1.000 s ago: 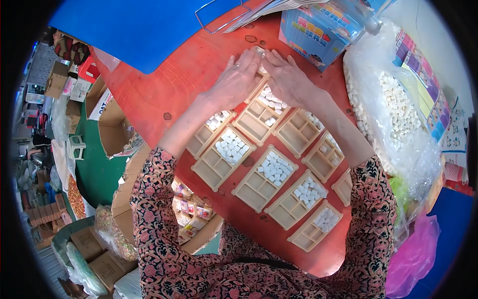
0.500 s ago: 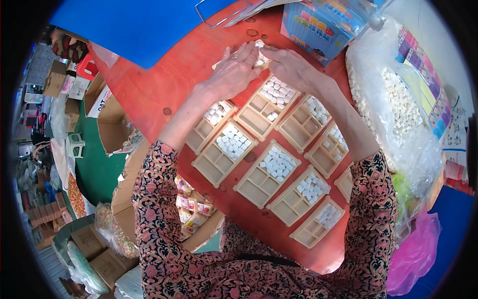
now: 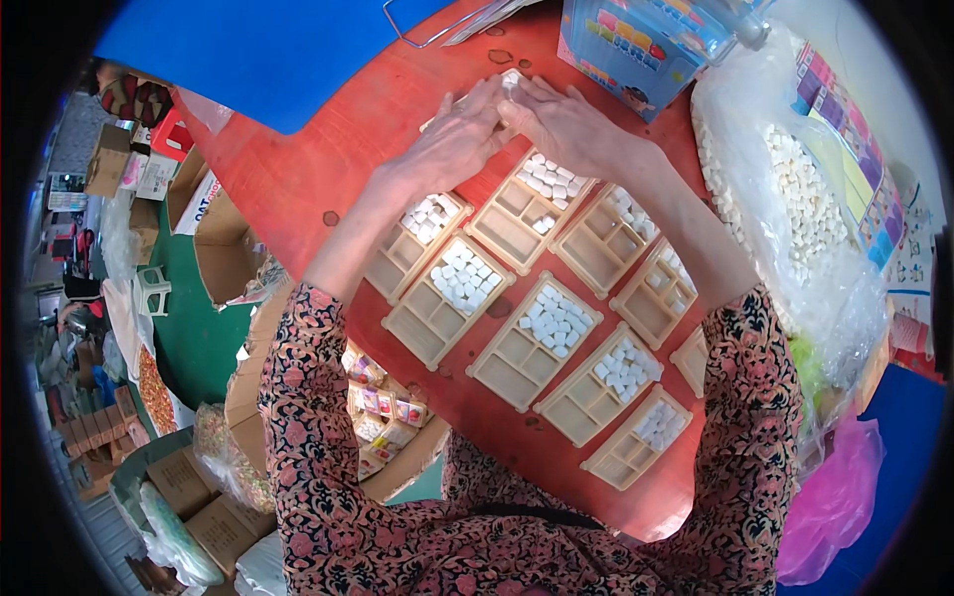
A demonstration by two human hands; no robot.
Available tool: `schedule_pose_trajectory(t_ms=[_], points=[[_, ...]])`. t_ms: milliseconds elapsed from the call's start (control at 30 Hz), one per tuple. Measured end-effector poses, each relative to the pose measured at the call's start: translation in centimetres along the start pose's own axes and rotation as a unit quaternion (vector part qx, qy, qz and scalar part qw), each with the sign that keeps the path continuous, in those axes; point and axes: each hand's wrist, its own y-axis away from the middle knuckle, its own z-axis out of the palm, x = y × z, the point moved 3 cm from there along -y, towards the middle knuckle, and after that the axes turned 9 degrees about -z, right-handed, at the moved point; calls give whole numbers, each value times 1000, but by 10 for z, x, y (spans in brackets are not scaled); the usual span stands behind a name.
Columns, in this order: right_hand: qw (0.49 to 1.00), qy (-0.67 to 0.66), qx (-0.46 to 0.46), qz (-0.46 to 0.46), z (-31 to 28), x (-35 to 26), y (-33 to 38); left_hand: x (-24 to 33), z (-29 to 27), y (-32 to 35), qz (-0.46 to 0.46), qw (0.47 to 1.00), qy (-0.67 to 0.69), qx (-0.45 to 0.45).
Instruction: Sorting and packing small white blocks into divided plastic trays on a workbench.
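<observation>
My left hand (image 3: pixel 462 134) and my right hand (image 3: pixel 556 124) meet over a beige compartment tray at the far end of the red table. Both lie palm down with fingers stretched out, hiding most of that tray. Between the fingertips show a few white marshmallows (image 3: pixel 511 79); whether the palms press on more is hidden. Closer to me stand several like trays, among them one tray (image 3: pixel 429 331) below my left wrist and another tray (image 3: pixel 510 371) in the middle. Each has marshmallows in its larger far compartment, such as this heap of marshmallows (image 3: pixel 556 320). One tray also has a few in a small compartment.
A big clear bag of marshmallows (image 3: pixel 795 199) lies along the right. At the far right stands a blue printed box (image 3: pixel 631 50). A blue panel (image 3: pixel 258 60) covers the far left corner. Cardboard boxes (image 3: pixel 227 253) stand at left; a pink bag (image 3: pixel 830 507) hangs at lower right.
My hands have drawn closer together over the far tray, with the right hand shifting left. Fewer marshmallows show between them. The nearer trays stay put.
</observation>
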Motion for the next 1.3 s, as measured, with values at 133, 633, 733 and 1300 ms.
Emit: schedule_pose_trajectory(t_ms=[133, 633, 733, 1300], points=[[997, 53, -47, -7, 4, 9, -1, 0, 11, -5, 27, 998, -50, 42], [993, 48, 100, -41, 43, -36, 92, 57, 28, 58, 72, 996, -59, 4], [994, 53, 87, -38, 41, -36, 91, 55, 29, 55, 71, 995, -71, 1], [988, -135, 73, 6, 2, -25, 93, 59, 20, 54, 58, 997, -40, 10]])
